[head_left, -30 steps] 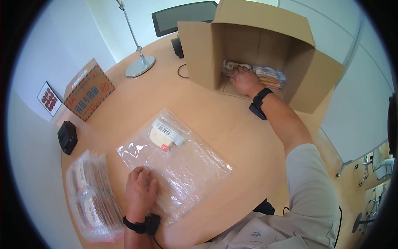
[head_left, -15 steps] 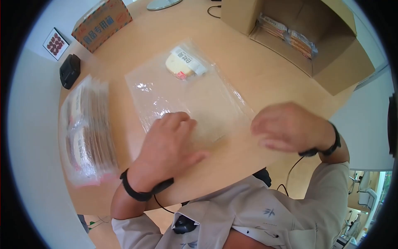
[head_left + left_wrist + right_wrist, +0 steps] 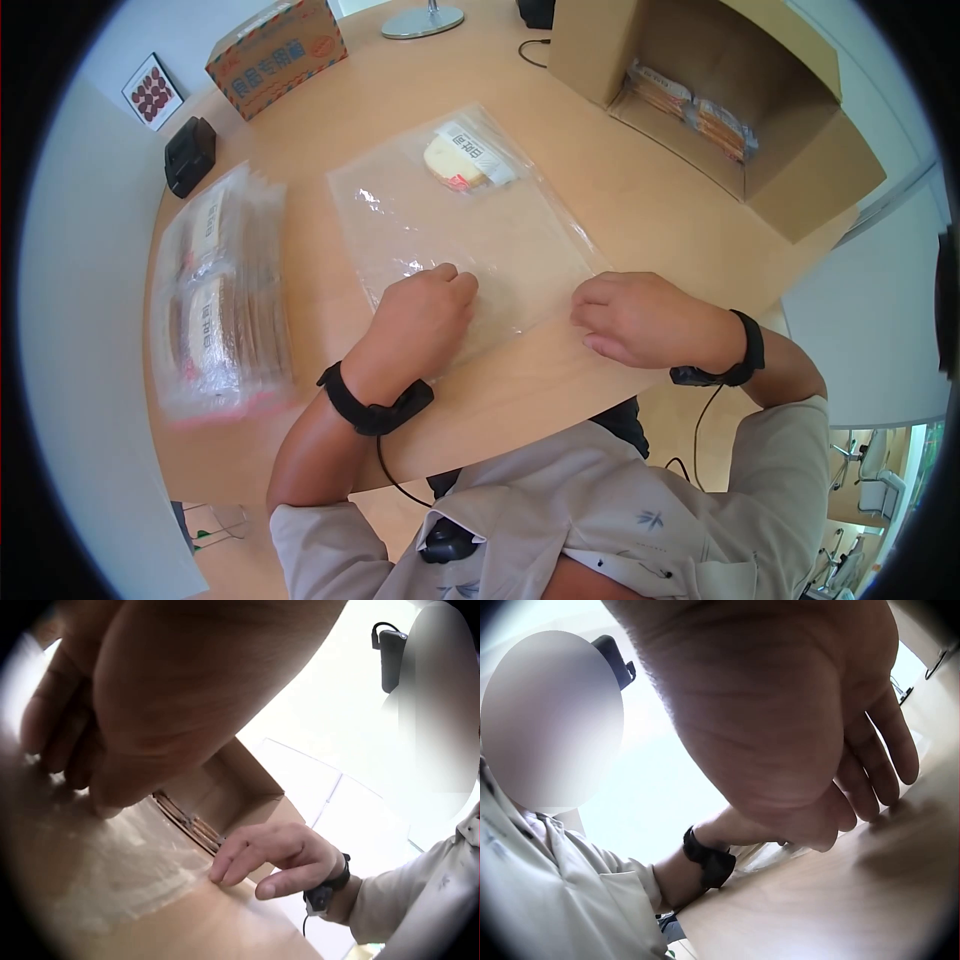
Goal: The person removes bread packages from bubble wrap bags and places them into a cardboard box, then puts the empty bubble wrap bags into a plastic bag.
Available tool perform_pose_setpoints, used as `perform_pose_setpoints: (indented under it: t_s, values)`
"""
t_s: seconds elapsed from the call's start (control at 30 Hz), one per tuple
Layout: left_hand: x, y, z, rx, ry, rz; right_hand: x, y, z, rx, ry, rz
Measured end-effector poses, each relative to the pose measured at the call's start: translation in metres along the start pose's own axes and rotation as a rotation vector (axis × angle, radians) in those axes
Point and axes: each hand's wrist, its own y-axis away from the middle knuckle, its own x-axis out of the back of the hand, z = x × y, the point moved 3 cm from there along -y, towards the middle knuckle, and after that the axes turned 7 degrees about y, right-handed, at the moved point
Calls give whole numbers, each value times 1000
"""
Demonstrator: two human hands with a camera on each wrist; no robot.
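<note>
A large clear plastic bag (image 3: 400, 220) lies flat on the table in front of the person. A small packet of white toast (image 3: 455, 163) shows at its far end, with a white label and a red mark. The left hand (image 3: 425, 320) is over the near left part of the bag, its bent fingertips down on the film in the left wrist view. At the bag's near right corner is the right hand (image 3: 645, 320), fingers loosely bent and thumb apart. Its fingertips are close over the table in the right wrist view, with nothing between them.
A stack of filled clear bags (image 3: 225, 300) stands at the left. An open cardboard box (image 3: 800, 150) on its side holds packets of bread (image 3: 720, 130). Farther back are a printed carton (image 3: 280, 60), a black device (image 3: 190, 157) and a lamp base (image 3: 423, 22).
The right hand has come back from inside the cardboard box to the bag's near right corner. The left hand has shifted along the bag's near edge. The head view has tilted down.
</note>
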Motion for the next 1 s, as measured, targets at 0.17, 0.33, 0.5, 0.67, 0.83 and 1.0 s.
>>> perform_pose_setpoints:
  t_s: [0.17, 0.33, 0.5, 0.67, 0.83, 1.0]
  values:
    - [10, 5, 10, -43, 102, 45, 1, 0, -6, -60, 7, -8]
    - [3, 1, -2, -23, 79, 14, 2, -2, -10, -98, -18, -43]
    - [11, -2, -14, 3, 354, 7, 2, 0, -10, -95, -30, -13]
    - [24, -2, -7, -31, 409, 178, 3, -2, -18, -114, -43, -15]
    - [34, -6, 2, 28, 538, 361, 1, -45, -50, -51, -59, 281]
    - [36, -6, -1, -25, 550, 424, -35, -107, -10, -174, 284, 121]
